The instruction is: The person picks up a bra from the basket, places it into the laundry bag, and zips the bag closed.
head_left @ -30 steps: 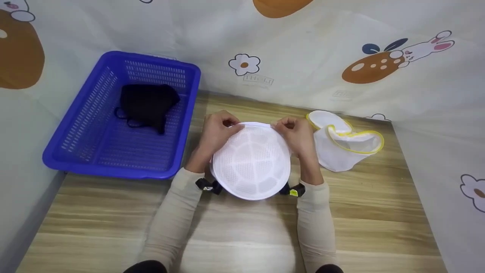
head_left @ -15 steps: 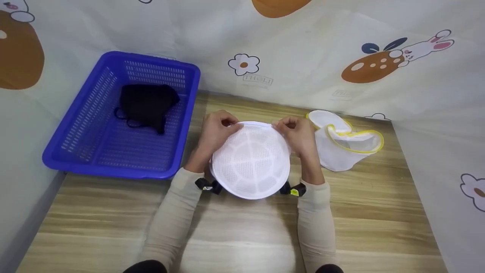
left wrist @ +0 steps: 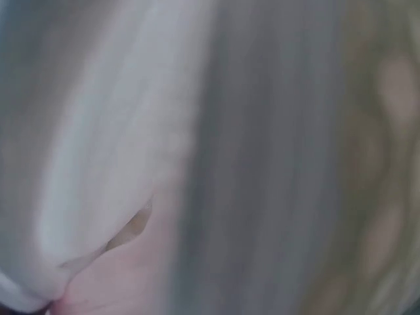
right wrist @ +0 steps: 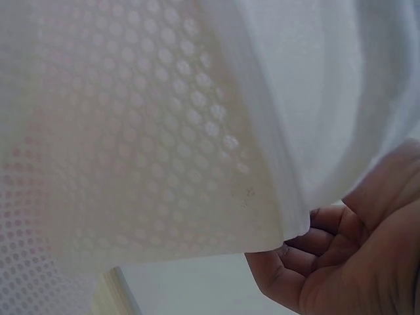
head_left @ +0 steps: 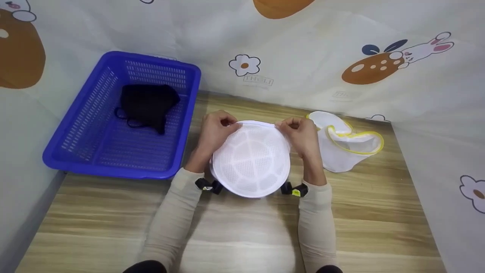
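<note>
A round white mesh laundry bag (head_left: 250, 161) is in front of me in the head view, its circular face turned up. My left hand (head_left: 215, 133) pinches its far rim on the left side. On the right of that same rim, my right hand (head_left: 304, 138) pinches the edge between thumb and fingers. The right wrist view has the honeycomb mesh (right wrist: 151, 138) and a white seam close up, with curled right fingers (right wrist: 295, 256) at its lower corner. Blurred white fabric (left wrist: 118, 144) fills much of the left wrist view.
A blue plastic basket (head_left: 113, 172) stands at the left with a black cloth item with thin loops (head_left: 147, 104) inside. Right of my right hand lies a white mesh bag with yellow trim (head_left: 337, 155). Patterned sheeting (head_left: 295, 57) rises behind the wooden table (head_left: 371, 231).
My right hand has shifted slightly to the right at the bag's far rim. The left hand stays nearly in place, and the basket and yellow-trimmed bag have not moved.
</note>
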Tool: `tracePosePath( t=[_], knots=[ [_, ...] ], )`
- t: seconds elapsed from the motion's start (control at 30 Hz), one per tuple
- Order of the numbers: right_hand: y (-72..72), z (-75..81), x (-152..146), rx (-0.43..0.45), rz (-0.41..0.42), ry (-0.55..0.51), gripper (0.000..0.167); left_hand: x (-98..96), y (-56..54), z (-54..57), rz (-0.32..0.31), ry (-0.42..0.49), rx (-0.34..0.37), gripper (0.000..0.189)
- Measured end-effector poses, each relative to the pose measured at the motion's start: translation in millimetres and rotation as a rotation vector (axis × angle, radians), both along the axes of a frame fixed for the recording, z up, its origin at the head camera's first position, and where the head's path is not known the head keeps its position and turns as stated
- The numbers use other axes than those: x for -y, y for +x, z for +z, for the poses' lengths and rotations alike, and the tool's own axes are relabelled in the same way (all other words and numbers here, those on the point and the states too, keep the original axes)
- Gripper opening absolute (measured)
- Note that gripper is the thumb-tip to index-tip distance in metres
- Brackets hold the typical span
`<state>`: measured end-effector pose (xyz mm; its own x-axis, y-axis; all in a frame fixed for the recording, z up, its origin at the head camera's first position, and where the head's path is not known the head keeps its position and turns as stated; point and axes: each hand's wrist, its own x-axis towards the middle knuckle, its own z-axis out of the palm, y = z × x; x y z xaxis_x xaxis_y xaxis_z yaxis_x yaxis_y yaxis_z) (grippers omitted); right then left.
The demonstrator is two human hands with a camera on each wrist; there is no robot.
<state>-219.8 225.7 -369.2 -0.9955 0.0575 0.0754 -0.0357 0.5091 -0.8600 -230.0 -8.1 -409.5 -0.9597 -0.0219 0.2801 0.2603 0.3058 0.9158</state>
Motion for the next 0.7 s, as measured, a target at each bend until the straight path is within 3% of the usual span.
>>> tracePosePath(
  t=[0.7],
  knots=[
    [-1.1, 0.9, -3.5, 0.019, -0.009, 0.017, 0.014, 1.1, -0.8, 0.2, 0.039, 0.023, 0.026, 0.009]
  ],
)
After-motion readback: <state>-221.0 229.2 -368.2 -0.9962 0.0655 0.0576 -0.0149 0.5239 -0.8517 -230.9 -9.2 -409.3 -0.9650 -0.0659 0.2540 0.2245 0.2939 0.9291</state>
